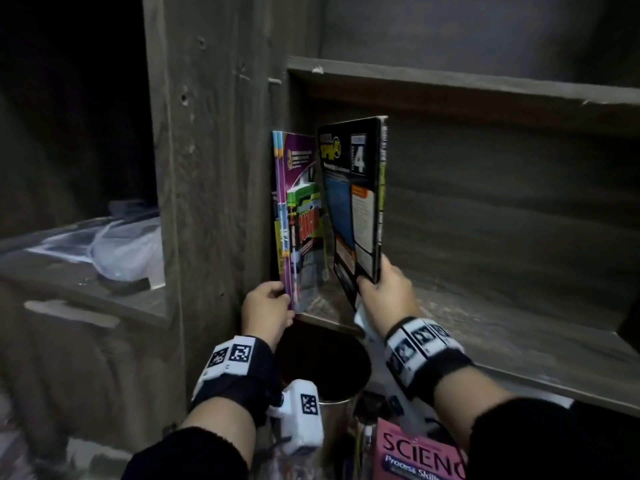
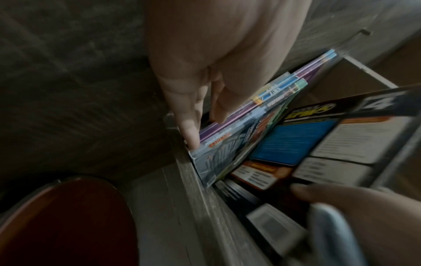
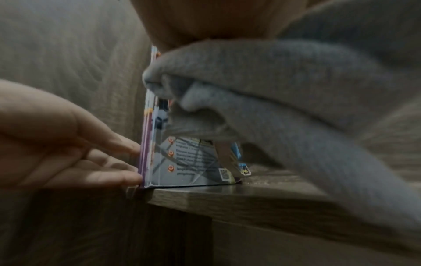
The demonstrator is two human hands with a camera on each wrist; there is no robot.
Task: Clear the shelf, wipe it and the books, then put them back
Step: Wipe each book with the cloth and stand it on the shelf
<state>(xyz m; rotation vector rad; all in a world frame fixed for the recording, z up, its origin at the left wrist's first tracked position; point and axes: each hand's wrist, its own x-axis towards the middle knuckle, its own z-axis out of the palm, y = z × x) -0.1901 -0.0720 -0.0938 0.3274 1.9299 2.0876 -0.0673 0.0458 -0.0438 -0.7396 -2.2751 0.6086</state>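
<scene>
Two thin purple books (image 1: 298,216) stand upright at the left end of the wooden shelf (image 1: 485,306), against its side wall. My left hand (image 1: 287,299) touches their spines near the bottom with straight fingers (image 3: 127,149). My right hand (image 1: 370,277) grips the lower corner of a black book (image 1: 356,188) marked with a large 4, which leans tilted just right of the purple books (image 2: 250,126). A grey cloth (image 3: 296,90) hangs from the same hand and hides part of the black book (image 2: 330,136) in the right wrist view.
A pink science book (image 1: 422,455) lies below the shelf at the bottom of the head view. A dark red round object (image 1: 322,358) sits under the shelf's front edge. A clear plastic bag (image 1: 128,251) lies in the compartment to the left. The shelf board above (image 1: 450,88) is close overhead.
</scene>
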